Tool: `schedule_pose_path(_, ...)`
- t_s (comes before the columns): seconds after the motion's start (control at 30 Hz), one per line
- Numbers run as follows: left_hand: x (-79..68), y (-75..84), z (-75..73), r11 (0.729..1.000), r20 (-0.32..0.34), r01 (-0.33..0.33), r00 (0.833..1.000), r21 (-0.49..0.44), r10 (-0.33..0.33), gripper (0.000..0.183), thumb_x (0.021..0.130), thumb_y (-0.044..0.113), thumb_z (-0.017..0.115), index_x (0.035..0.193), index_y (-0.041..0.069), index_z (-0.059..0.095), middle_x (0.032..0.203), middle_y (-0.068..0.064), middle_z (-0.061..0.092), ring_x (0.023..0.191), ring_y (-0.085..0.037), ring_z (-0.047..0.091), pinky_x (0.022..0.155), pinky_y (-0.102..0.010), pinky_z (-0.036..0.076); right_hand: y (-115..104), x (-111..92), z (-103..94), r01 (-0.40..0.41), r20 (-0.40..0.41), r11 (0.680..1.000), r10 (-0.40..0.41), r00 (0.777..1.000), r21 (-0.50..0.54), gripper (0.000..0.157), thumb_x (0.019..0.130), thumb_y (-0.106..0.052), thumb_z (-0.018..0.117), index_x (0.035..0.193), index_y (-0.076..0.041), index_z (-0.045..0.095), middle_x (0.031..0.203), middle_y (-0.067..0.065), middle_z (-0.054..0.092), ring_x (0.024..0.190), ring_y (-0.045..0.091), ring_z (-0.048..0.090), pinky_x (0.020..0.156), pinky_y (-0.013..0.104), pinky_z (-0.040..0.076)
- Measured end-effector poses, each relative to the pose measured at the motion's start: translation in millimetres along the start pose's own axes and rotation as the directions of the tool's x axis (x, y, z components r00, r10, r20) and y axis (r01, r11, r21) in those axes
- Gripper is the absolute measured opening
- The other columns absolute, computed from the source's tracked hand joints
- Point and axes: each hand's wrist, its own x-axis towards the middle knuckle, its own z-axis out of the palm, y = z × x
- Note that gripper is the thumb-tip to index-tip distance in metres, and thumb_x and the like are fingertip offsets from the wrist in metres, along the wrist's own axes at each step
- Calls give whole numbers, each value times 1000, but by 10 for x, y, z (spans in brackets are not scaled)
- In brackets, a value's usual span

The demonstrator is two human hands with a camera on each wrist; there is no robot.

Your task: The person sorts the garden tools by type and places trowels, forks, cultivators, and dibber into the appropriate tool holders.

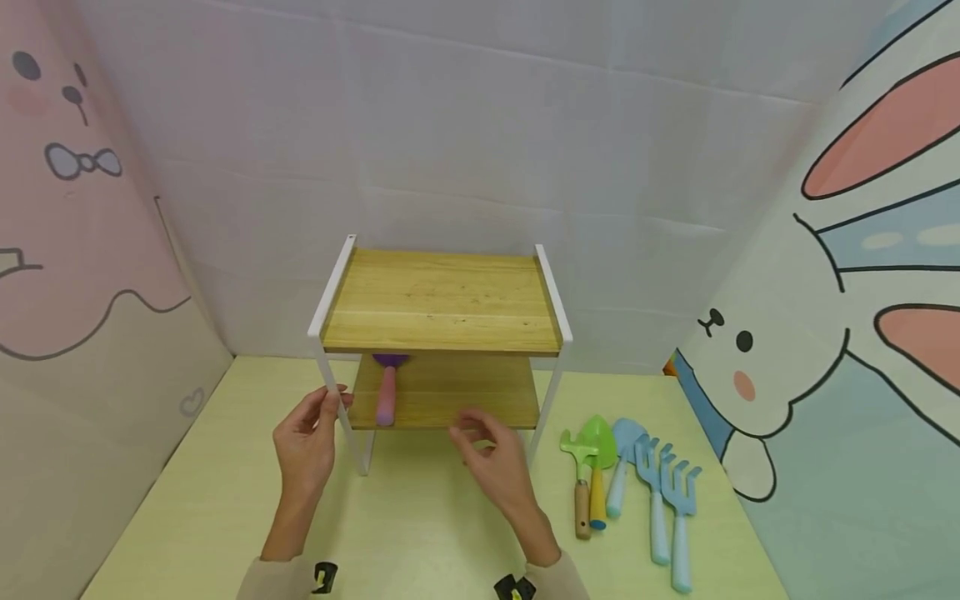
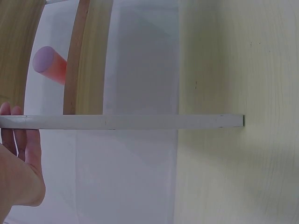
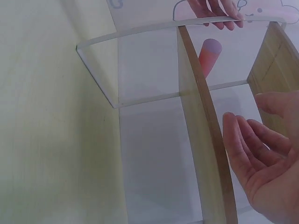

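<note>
A small two-tier shelf with wooden boards, its top board bare, stands on white metal legs. My left hand grips the left front leg beside the lower board, fingers passing behind it. On the left of the lower board lies a garden tool with a pink handle pointing toward me; its purple head is partly hidden under the top board. My right hand hovers by the front edge of the lower board, fingers loosely bent, thumb apart, nothing between them in the right wrist view.
Right of the shelf several toy garden tools lie in a row on the pale table: a green rake, a green trowel, a blue shovel and two blue forks. A white cloth backdrop rises behind the shelf.
</note>
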Motion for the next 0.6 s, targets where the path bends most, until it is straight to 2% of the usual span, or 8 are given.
schedule_pose_path(0.2,5,0,-2,1000,6,-8,1000,11,8,17,102,-3,60,106,-17,70,86,0,78,85,-7,75,81,-17,57,48,-106,-115,37,2,998,-37,999,-55,30,96,-19,76,124,-10,71,113,7,74,92,22,72,71,32,60)
schedule_pose_path(0.43,5,-8,-11,1000,4,-9,1000,8,9,17,101,-3,61,105,-17,70,85,1,77,86,-7,75,81,-18,56,102,-235,-261,65,11,996,-64,998,-66,30,96,-16,76,125,-16,70,113,1,73,93,22,71,74,37,62)
schedule_pose_path(0.6,1,-5,-7,1000,6,1,1000,-8,-1,18,101,-3,61,105,-18,69,85,0,77,87,-7,74,83,-18,57,163,-325,-363,107,-11,986,-109,994,-131,30,94,-5,76,122,-10,70,110,6,73,91,20,71,73,35,62)
